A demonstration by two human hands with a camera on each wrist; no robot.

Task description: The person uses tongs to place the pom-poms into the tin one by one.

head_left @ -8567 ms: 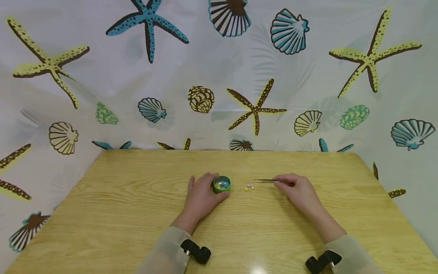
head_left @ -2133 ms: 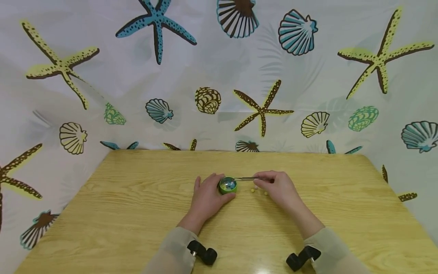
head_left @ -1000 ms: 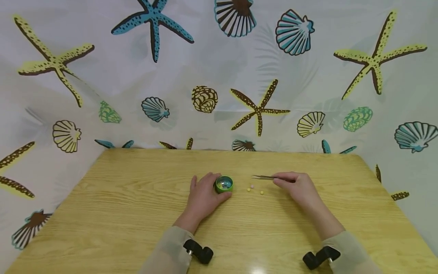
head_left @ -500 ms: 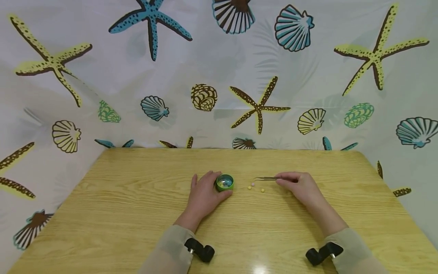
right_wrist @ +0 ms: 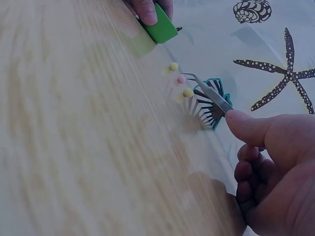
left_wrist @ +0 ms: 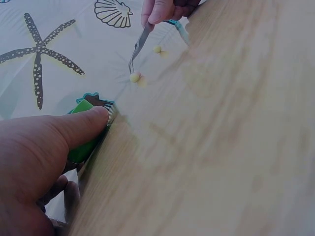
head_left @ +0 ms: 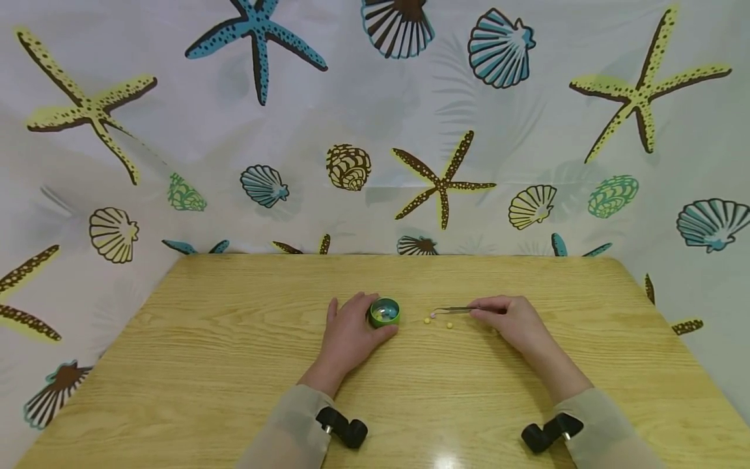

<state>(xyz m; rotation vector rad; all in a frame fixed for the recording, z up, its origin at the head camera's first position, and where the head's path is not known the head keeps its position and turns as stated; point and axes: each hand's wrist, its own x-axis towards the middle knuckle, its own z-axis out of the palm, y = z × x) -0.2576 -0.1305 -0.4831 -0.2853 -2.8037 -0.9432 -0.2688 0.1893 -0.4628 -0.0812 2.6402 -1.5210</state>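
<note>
My left hand [head_left: 350,339] holds a small round green cup [head_left: 385,322] on the table, its thumb [left_wrist: 91,123] along the near side. Yellow and blue bits show inside the cup, too small to make out. To the right, my right hand [head_left: 515,324] pinches a pair of metal tweezers [head_left: 457,309] with thin bent tips pointing left. Those tips are right at a pink bead [right_wrist: 181,79], seen best in the right wrist view. A yellow bead [head_left: 427,320] lies just left of the pink one, and another yellow bead [head_left: 450,326] lies nearer my right hand.
A pale wooden table [head_left: 246,365] lies under both hands. Behind it hangs a white cloth [head_left: 363,111] printed with starfish and shells. Black camera mounts [head_left: 342,428] sit on both sleeves.
The tweezers were over the cup, then moved back right, and their tips have now come down to the pink bead. One yellow bead lies farther right than at first. The left hand keeps its hold.
</note>
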